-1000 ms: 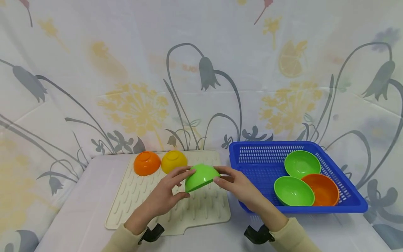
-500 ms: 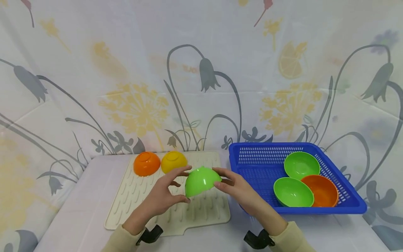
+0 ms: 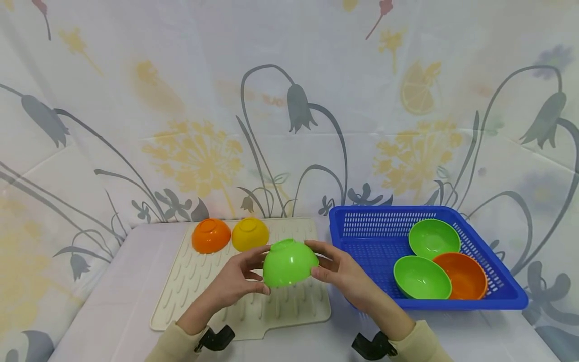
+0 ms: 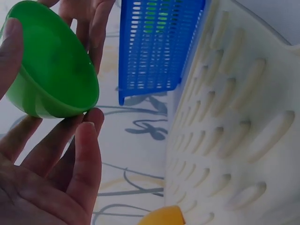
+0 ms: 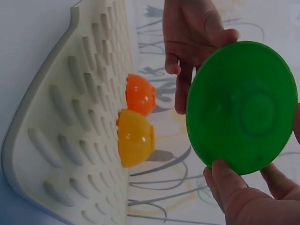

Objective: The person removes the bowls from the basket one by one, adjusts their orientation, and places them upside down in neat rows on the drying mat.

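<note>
A green bowl (image 3: 290, 264) is held upside down over the cream drying mat (image 3: 298, 306), its foot at the top in the head view. My left hand (image 3: 232, 281) holds its left side between thumb and fingers. On the opposite side my right hand (image 3: 341, 269) pinches the bowl, thumb (image 5: 227, 180) at the rim. Both wrist views look into its hollow inside. Farther back on the mat, an orange bowl (image 3: 211, 236) and a yellow bowl (image 3: 250, 235) rest upside down side by side.
To the right stands a blue plastic basket (image 3: 362, 256). Inside it are a green bowl (image 3: 434, 239), another green bowl (image 3: 422, 277) and an orange bowl (image 3: 466, 275), hollow side up. A flower-patterned cloth (image 3: 203, 90) hangs behind the table.
The green bowl has turned from a slant to nearly level, and more of its outside faces the head view. The left fingers have drawn closer around it. Other bowls are unmoved.
</note>
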Demonstrator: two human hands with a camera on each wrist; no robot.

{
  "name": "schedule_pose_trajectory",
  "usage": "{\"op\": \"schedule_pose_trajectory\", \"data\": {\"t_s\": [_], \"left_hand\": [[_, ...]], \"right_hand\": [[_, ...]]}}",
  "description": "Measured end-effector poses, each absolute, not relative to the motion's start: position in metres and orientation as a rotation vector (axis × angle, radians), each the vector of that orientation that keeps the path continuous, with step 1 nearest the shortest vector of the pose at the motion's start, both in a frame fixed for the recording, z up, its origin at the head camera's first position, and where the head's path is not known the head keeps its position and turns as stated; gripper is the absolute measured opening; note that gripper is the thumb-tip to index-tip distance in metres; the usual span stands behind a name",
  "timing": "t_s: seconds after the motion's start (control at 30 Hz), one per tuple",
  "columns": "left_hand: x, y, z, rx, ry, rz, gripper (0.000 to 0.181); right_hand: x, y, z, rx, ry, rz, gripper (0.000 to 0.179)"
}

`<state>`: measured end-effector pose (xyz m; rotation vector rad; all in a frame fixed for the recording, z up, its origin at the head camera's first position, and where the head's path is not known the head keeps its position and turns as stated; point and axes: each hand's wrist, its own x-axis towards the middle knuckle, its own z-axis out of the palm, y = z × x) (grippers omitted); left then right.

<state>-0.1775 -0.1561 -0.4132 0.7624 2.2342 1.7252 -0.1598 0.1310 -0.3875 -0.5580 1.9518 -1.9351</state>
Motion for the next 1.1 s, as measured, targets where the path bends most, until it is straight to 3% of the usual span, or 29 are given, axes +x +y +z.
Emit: {"op": "schedule_pose_trajectory", "data": {"t_s": [0.63,0.87,1.1], "left_hand": [[-0.160,-0.139,-0.411,0.677,2.250,1.815,0.086],[-0.160,-0.139,-0.412,0.708,2.372,1.736,0.088],[-0.164,-0.136,-0.414,0.720,2.500,1.690,0.091]], "right_hand": [[-0.157,0.128,-0.393,-0.602,1.944,-1.961,0.074],[-0.150,0.118,-0.394,-0.728,2.219,-1.893,0.074],[-0.144,0.099,-0.398,-0.606,2.530,-1.817,0.078]]}}
